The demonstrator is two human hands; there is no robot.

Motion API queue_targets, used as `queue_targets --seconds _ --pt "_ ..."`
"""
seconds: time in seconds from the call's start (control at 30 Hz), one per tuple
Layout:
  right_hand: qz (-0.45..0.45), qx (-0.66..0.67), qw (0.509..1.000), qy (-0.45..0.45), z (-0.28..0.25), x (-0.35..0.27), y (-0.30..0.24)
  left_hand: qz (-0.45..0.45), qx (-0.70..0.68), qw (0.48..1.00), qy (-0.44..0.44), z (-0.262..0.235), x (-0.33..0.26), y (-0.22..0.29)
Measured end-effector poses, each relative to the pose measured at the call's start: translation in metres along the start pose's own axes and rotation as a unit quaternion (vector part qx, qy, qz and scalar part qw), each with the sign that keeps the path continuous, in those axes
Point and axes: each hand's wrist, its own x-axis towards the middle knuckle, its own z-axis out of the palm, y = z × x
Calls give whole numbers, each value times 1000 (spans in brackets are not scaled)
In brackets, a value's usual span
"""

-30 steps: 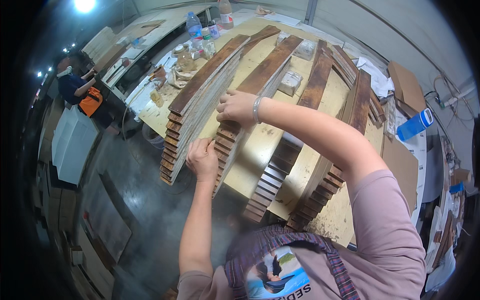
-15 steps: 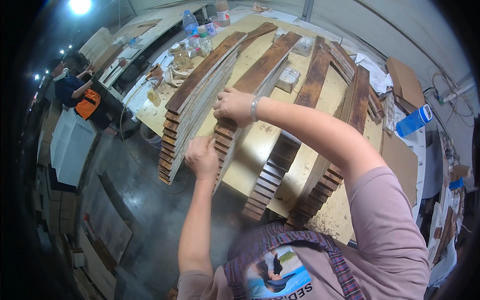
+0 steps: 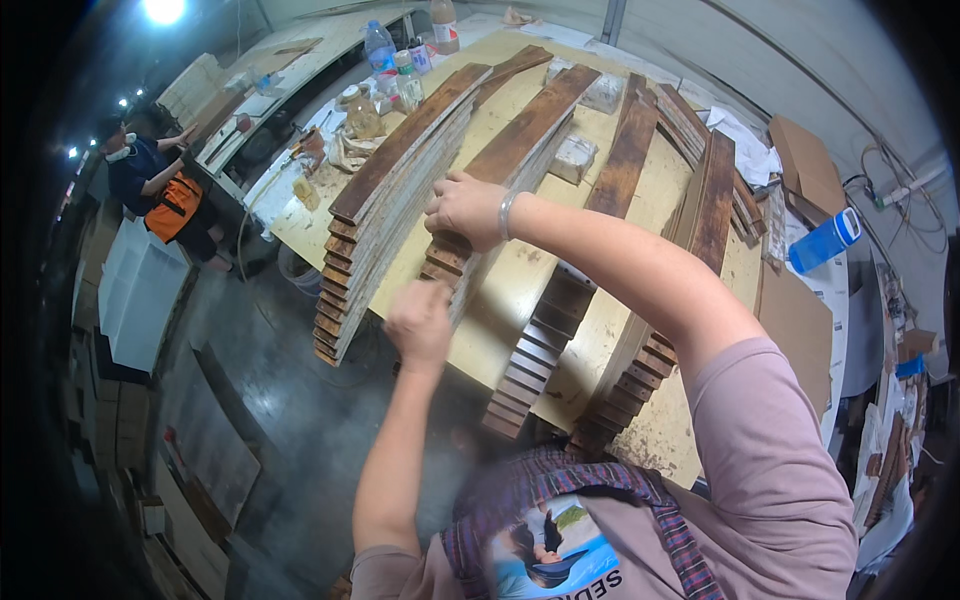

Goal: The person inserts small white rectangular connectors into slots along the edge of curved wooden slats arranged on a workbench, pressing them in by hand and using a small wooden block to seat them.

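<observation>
Close in: plaid apron (image 3: 683, 535), then the desk (image 3: 515, 270). Near ends of the third stack (image 3: 635, 150) and fourth stack (image 3: 715, 185) stepped, each board's end bared; staggered, presumably, so every end can be reached at once.

Left hand (image 3: 420, 322) at the stepped end of the held stack (image 3: 443, 262), second from the person's left. Fingers blurred, seemingly bunched; how tightly, or round what, cannot tell.

A little farther, right hand (image 3: 468, 210), bangle (image 3: 506, 215) at its wrist. Fingers bent over the left edge of the top board (image 3: 535, 125), gripping it, palm down. Likely steadying the boards while the other hand works at their ends.

Left stack (image 3: 405, 150) just beside, stepped likewise, untouched. Beyond: wrapped block (image 3: 573, 158) between held and third stacks, perhaps a weight or spacer; jar (image 3: 362, 112), clear bottle (image 3: 380, 48) toward the far left. Far off left, a co-worker (image 3: 165, 185) at another desk.
</observation>
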Motion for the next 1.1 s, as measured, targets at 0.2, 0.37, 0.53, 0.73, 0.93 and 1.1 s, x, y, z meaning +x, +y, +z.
queue_targets --seconds 0.2,0.37,0.53,0.73,0.93,1.1 --pt "-17 13 999 34 -5 -3 -4 26 64 996 49 -2 -17 -20" --pt "-12 10 999 31 1 -4 -3 -9 40 999 31 -9 -15 -14" --pt "2 -15 1000 -1 2 -1 -3 6 62 998 29 -5 -13 -14" --pt "2 -6 1000 2 2 1 -2 -42 22 999 25 -6 -12 -23" --pt "6 -11 1000 16 4 -2 -3 9 -31 999 -40 -2 -31 4" --pt "1 -8 1000 8 4 1 -3 -70 14 997 39 -5 -12 -36"
